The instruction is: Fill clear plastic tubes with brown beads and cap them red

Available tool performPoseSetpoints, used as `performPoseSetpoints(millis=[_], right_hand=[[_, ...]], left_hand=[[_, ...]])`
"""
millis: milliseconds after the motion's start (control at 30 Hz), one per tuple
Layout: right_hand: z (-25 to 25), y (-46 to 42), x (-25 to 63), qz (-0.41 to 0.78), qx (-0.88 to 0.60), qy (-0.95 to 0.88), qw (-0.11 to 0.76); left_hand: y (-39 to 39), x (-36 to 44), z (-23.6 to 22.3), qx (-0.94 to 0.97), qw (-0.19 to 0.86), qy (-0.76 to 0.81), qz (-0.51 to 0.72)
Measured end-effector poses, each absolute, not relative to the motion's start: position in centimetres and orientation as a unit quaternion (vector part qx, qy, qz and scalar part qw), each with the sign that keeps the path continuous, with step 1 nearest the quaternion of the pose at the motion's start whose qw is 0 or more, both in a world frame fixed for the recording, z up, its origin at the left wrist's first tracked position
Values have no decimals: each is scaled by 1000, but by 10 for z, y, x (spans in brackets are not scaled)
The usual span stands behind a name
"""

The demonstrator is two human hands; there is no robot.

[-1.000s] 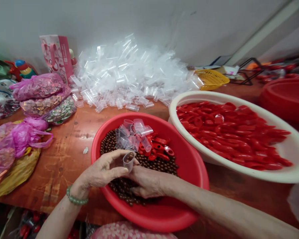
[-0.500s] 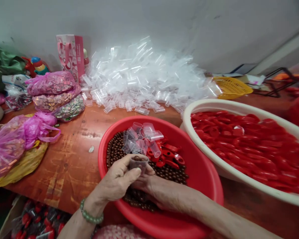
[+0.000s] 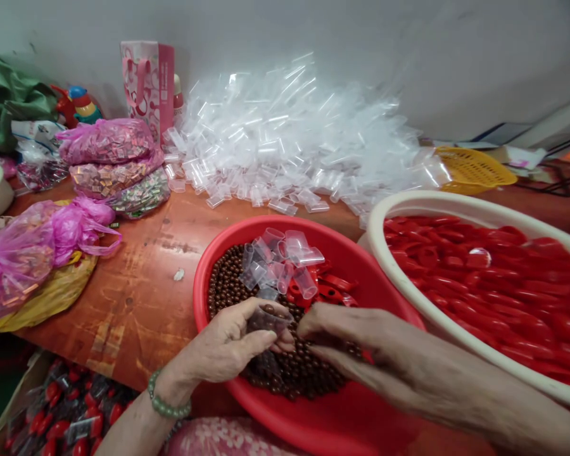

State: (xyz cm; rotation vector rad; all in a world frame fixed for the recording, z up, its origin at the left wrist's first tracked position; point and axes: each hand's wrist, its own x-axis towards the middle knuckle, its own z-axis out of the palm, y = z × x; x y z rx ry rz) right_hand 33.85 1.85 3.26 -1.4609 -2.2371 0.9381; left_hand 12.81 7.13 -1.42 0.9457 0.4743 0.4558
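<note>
My left hand, with a green bead bracelet on its wrist, is closed around a short clear plastic tube that has brown balls inside. It holds the tube over a red basin. Within the basin lie many loose shiny brown balls, a small heap of clear tubes and several red plastic parts. My right hand hovers over the balls near the red parts, slightly blurred. Its thumb and fingers are apart, and nothing shows between them.
A white tub full of red plastic parts stands at right. Behind the basin rises a large pile of clear tubes, beside a yellow basket. Filled pink bags lie at left, near a pink paper bag. A box of red items sits below.
My right hand has drawn away from beneath the tube and moved right, its fingers opening. My left hand keeps the tube, now more tilted. The whole view has shifted slightly.
</note>
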Motion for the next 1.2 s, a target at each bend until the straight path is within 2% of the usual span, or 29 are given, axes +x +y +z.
performPoseSetpoints(millis=[133,667,867,1200], right_hand=[[50,37,330,335,-479,-786,201],[35,53,326,429,-477,-743,189],[35,50,331,409,-513,-729,196],[31,53,324,385,-477,-765,198]], left_hand=[[70,127,-14,453,835,228,213],[73,130,-13,472,827,245,181],[75,134,-13,448,840,238,194],[78,130,-17,425,863,225,157]])
